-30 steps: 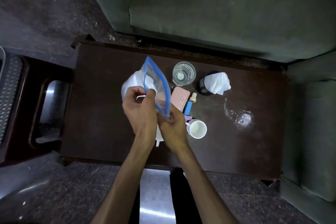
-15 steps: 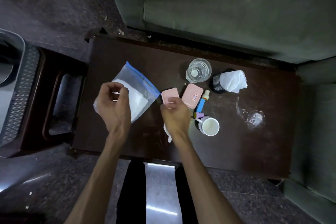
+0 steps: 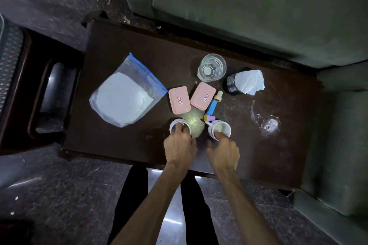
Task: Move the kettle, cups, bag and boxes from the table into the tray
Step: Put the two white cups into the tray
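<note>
I am looking straight down at the dark brown wooden tabletop (image 3: pixel 123 141), with both of my hands over its near edge. My left hand (image 3: pixel 180 148) is reaching into the small white cup on the left (image 3: pixel 179 125), fingers curled over its rim; whether the grasp is closed I cannot tell. My right hand (image 3: pixel 223 153) is touching the near rim of the second white cup (image 3: pixel 220 128) with its fingertips, fingers spread and not closed around it. The two cups are standing apart, a pale patch of light on the wood between them.

The clear zip bag with a blue seal strip and white contents (image 3: pixel 124 97) is lying flat on the left part of the tabletop, released. Just right of it, two pink rectangular lidded boxes (image 3: pixel 179 100) (image 3: pixel 203 95) are sitting side by side, each with a small label. A blue and cream stick-shaped item (image 3: pixel 214 103) is lying beside the right box. Farther back are a clear drinking glass (image 3: pixel 212 67) and a black mesh holder with white tissue (image 3: pixel 245 82). A clear glass vessel (image 3: pixel 265 119) is sitting well to the right.
</note>
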`<state>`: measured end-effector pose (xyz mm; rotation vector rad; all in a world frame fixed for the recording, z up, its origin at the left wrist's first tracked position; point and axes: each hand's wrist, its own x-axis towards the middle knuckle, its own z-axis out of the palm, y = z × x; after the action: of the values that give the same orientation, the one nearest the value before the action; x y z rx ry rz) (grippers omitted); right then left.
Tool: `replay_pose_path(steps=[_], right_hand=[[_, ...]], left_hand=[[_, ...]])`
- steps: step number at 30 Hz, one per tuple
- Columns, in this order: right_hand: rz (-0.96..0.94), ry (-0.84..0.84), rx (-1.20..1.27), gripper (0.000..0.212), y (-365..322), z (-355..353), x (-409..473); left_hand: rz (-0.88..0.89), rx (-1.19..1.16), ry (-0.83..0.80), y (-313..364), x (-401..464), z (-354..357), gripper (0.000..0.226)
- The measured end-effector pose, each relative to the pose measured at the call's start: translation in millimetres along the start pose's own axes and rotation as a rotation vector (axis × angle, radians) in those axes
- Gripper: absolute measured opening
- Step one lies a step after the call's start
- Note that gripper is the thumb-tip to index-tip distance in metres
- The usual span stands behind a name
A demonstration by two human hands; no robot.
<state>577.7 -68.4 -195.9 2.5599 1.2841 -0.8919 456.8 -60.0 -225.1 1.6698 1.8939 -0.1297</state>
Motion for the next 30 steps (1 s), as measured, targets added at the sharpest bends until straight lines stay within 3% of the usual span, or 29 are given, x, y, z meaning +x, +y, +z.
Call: replay_pose_path(steps=[7,11,15,20,25,30], right_hand=[[-0.211,0.145,-0.014,0.020,-10.5,-18.3,-6.2],[-0.425,0.223,0.003,0.013,-49.0,-38.3,-28.5],[-0.619,0.222,0.021,0.011,-107.5,-45.6,-48.1],[-0.861,0.164,0.073,0.015,-217.7,-23.9,-80.8],[-1.078,0.111,0.067,0.006,-328.2,12.1,-123.0],[-1.262,0.063,-0.031,0.013,-427.1,56.6,-160.5]], left_hand=[[0.053,-0.039,0.029,-1.2,-5.9,-29.1,0.022],[0.037,-0.155,0.194,-8.4,-26.4,-69.5,0.015],[-0.088,-0.257,0.380,-37.7,-31.7,-110.6,0.013],[-0.229,-0.294,0.598,-130.1,-27.0,-178.7,0.012],[-0.329,-0.209,0.791,-229.0,-25.5,-231.0,0.021],[-0.460,-0.171,0.882,-321.7,-24.3,-263.2,0.022]])
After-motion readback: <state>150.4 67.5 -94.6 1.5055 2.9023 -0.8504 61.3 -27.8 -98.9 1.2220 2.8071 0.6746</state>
